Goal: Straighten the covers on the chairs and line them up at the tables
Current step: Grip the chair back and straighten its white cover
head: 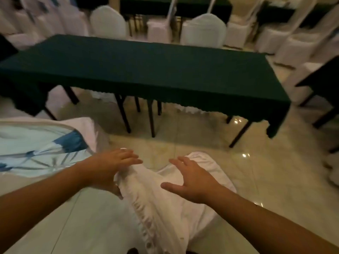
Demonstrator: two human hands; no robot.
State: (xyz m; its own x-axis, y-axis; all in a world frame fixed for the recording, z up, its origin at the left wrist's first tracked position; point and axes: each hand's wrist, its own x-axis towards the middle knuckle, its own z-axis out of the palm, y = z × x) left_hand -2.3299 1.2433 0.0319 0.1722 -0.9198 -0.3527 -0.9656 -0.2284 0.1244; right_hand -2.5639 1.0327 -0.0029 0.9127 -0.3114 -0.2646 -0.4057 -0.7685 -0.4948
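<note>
A chair in a white cover (165, 204) stands right below me, its back top bunched and wrinkled. My left hand (111, 167) lies against the left side of that back, thumb under a fold of the cloth and fingers stretched over it. My right hand (190, 178) hovers over the right side of the cover with its fingers spread and nothing in it. In front of the chair stands a long table under a dark green cloth (146, 66).
Another covered chair with a blue bow (45, 147) stands close on the left. More white-covered chairs (203, 30) line the far side of the table and the room's edges. A second dark table (322, 77) sits at the right. The floor is glossy tile (256, 171).
</note>
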